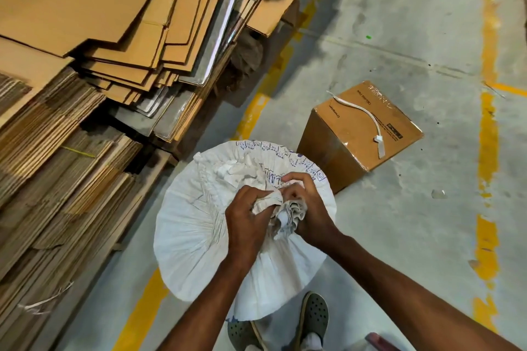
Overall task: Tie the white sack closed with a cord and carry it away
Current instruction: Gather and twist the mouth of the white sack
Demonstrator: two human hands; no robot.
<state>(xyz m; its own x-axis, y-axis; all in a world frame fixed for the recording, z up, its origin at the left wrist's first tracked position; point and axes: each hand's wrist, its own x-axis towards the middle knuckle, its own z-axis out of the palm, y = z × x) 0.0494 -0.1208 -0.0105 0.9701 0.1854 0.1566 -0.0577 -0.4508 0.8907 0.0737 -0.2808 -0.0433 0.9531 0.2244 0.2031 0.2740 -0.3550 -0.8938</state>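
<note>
This is a warehouse or packing store. Flattened cardboard sheets (94, 8) lie in deep stacks along the left, many layers thick, some with silvery liners between them. The concrete floor (399, 222) is bare and grey, marked with worn yellow lane lines (488, 128) of the sort painted for aisles. A sealed, taped carton (356, 128) sits on the floor, a white strap (362, 111) lying across its top.

A: Where does the view sit?
B: On the person's head, looking steeply down past both forearms, close above the sack (199, 236).
A: How wide?
B: Wide: cardboard sheets (85, 37) left, floor (413, 208) and box (356, 134) right, shoes at the bottom.
</note>
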